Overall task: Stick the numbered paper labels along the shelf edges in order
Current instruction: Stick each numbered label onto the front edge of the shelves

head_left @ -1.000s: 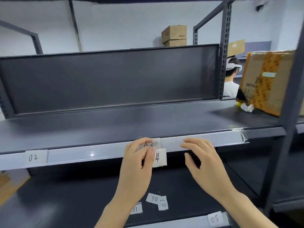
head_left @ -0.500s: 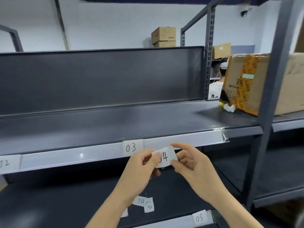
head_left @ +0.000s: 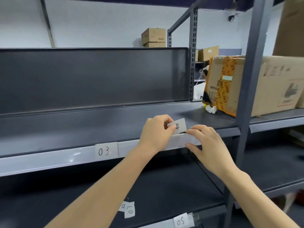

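Left hand [head_left: 154, 134] fingers pinch label 04 [head_left: 179, 126] at the middle shelf edge strip [head_left: 57, 159], right of label 03 [head_left: 105, 151]. Right hand [head_left: 209, 145] fingers spread open, pressing the strip just beside it. Taped cardboard box [head_left: 256, 84] far right on the same shelf, upright post [head_left: 248, 89] in front of it. Lower shelf: two loose labels [head_left: 129, 209], label 05 [head_left: 181, 221] on its edge. Three labels mounted or at edge

My grey shelf [head_left: 98, 127] carries a taped cardboard box [head_left: 266, 84] at its right; loose paper slips [head_left: 129, 209] lie on the lower shelf [head_left: 172, 183].
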